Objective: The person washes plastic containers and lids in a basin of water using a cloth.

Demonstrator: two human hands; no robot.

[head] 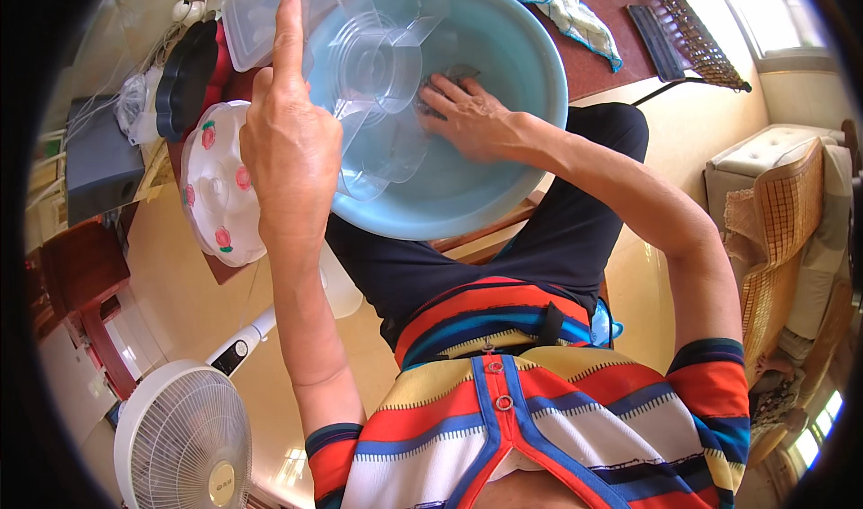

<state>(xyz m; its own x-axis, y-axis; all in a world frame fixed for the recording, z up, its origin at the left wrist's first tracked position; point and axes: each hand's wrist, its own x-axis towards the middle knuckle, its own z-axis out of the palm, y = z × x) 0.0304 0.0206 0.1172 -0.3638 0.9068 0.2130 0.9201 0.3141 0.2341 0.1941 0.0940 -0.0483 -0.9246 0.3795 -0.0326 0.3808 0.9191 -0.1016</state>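
Observation:
A large light-blue plastic basin [539, 57] with water in it stands before me, between my knees and the table. A clear plastic divided tray [377, 71] with a round centre is tilted over its left part. My left hand [290, 131] grips the tray's left edge, its index finger stretched straight and the other fingers curled, their tips hidden. Lower in the basin, my right hand [472, 115] has its fingers spread over a dark grey scrubbing cloth or pad [431, 98], beside the tray's right side. Exactly what the pad is made of cannot be told.
Left of the basin are a translucent container [253, 30], a dark scalloped tray [185, 81] and a white lid with roses [216, 185]. A blue-edged cloth [573, 20] lies on the red-brown table [607, 37]. An electric fan [182, 435] stands lower left.

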